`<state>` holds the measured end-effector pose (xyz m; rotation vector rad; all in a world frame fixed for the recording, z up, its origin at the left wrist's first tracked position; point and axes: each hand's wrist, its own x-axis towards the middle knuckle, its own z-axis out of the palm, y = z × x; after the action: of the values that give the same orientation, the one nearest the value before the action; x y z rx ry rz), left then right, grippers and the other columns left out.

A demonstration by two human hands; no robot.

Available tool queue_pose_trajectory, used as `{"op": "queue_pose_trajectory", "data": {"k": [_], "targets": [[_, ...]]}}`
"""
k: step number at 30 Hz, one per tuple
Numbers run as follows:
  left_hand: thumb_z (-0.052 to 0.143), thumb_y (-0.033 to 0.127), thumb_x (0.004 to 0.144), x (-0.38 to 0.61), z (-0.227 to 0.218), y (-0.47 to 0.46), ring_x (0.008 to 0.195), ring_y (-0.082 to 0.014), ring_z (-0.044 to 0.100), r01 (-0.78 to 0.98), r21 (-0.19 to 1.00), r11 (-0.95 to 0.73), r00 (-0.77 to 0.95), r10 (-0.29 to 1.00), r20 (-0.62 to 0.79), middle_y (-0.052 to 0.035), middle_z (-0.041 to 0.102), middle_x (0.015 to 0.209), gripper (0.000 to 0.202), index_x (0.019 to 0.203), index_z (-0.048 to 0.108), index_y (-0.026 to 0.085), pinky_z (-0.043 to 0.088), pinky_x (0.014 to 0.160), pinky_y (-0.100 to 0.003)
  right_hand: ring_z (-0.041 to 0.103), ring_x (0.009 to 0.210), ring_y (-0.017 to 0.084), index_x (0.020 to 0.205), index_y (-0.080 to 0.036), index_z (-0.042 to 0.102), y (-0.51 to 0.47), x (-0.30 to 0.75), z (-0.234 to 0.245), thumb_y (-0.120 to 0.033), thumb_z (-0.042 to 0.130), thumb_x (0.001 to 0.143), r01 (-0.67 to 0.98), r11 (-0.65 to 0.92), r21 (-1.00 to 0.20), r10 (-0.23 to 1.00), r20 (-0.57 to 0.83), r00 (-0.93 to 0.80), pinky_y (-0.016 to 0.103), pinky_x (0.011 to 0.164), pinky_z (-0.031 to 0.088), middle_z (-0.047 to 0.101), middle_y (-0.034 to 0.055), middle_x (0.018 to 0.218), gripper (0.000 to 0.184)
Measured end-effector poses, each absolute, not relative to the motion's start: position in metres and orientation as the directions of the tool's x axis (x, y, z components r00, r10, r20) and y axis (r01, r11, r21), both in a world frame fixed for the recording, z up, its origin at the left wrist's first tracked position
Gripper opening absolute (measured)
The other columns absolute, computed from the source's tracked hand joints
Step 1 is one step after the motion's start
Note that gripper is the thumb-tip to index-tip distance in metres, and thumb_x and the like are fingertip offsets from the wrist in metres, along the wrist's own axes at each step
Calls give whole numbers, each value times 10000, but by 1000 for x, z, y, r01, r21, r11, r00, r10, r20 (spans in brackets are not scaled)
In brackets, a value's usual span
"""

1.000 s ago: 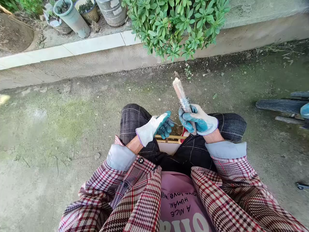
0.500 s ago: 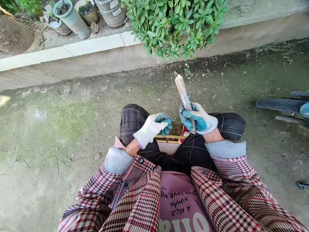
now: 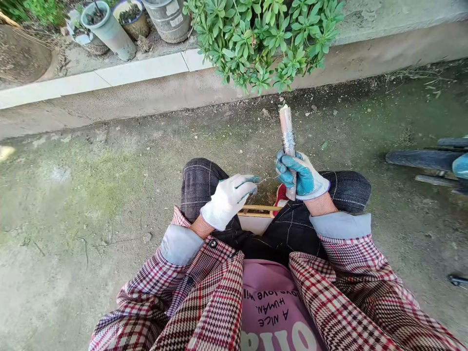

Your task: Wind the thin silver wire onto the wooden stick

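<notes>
Wrapped in the gloved fingers of my right hand is a short wooden stick, held nearly upright in the view. Coils of thin silvery wire are wound around its middle. A fine strand of the wire runs from near the stick across to my left hand. That hand wears the same white and blue glove and pinches the strand's end at its fingertips. Both hands are above my lap, apart from each other.
A leafy green bush overhangs the low ledge ahead. Several plant pots stand on the ledge to the left. Dark wheel-like parts lie at the right. Beneath me is a low wooden seat.
My right hand has turned the stick more upright and slightly right. My left hand has rolled over so its white back faces up, the wire strand still stretched between them.
</notes>
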<state>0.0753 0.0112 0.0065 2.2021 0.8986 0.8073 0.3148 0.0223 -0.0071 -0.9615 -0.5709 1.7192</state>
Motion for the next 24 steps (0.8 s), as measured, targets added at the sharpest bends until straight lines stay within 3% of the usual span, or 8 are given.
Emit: {"op": "queue_pose_trajectory", "data": {"k": [2,5,8,12,15,19,24], "targets": [[543,105,887,78,6,11,988,-162,714,381,828,-411,459,862,216,-64,750,1088,176,949,684,192,574,904,-307,403,376,47,883,-176,622,23,316,-6,-306,840,667,-569,-352,-743,933,-329,-147,176,319,336,578,-67,587,333],[559,103,829,87,8,14,772,-125,711,200,980,23,216,974,-67,-43,751,1009,269,1068,647,188,596,737,-263,408,383,46,873,-175,623,23,317,-6,-303,855,653,-588,-355,-727,931,-333,-151,173,322,339,583,-65,594,344],[630,161,775,98,12,19,646,-111,684,-26,937,348,204,920,-336,-72,754,1048,321,1096,634,161,577,601,-243,420,385,50,878,-174,626,23,316,-6,-297,851,660,-588,-359,-724,930,-334,-156,174,322,348,589,-63,594,337],[710,267,762,111,16,18,652,-133,692,-115,786,607,366,762,-534,-129,750,1126,332,1061,678,125,572,583,-262,436,381,58,890,-178,623,21,314,-6,-309,834,687,-560,-343,-755,938,-310,-157,185,320,361,598,-61,605,321],[705,299,798,121,17,14,644,-139,685,-159,708,688,442,691,-572,-112,766,1004,277,1008,691,118,568,600,-271,442,364,65,874,-176,621,19,312,-5,-331,814,719,-501,-324,-802,946,-280,-164,197,317,366,611,-49,603,293],[655,251,820,127,20,10,544,-114,625,-141,717,682,442,692,-571,-32,699,725,119,843,648,134,521,541,-238,479,374,84,846,-172,617,18,311,-2,-318,797,733,-443,-311,-841,950,-258,-178,203,324,376,611,-36,585,257],[553,309,893,121,27,9,413,-74,469,-35,777,629,473,695,-541,38,544,544,214,906,674,133,380,422,-204,437,357,73,824,-187,594,18,311,-1,-321,796,716,-430,-328,-841,944,-278,-176,199,313,351,578,-52,564,265]]}}
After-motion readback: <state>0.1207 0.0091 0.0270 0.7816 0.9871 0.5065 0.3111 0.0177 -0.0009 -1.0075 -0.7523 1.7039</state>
